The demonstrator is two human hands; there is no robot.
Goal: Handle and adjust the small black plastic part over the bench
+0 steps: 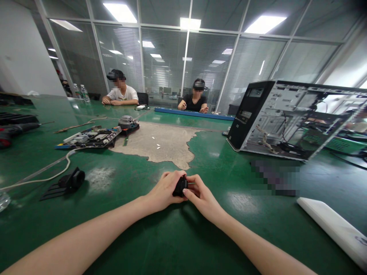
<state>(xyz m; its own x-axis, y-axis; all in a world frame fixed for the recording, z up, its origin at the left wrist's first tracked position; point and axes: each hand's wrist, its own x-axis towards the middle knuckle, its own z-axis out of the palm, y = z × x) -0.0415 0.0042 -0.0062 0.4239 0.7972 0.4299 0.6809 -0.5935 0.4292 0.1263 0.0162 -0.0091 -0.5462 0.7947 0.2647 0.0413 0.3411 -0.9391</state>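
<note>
Both my hands meet over the green tabletop (129, 240) around a small black part (180, 187), boxy with a ridged edge on its right side. Its exact kind I cannot make out. My left hand (164, 191) wraps it from the left, fingers behind it and thumb near its lower edge. From the right, my right hand (204, 198) pinches the ridged side between thumb and fingers. Much of the part is hidden by the fingers. Off to the left lies a black slotted bracket (64, 183) with a rounded piece on it.
An opened computer case (266, 122) stands at right, near a white block (332, 229). At left are a circuit board (97, 138), a heatsink fan (128, 123), a pale cable (67, 162) and a power drill (17, 130). Two people sit across the table.
</note>
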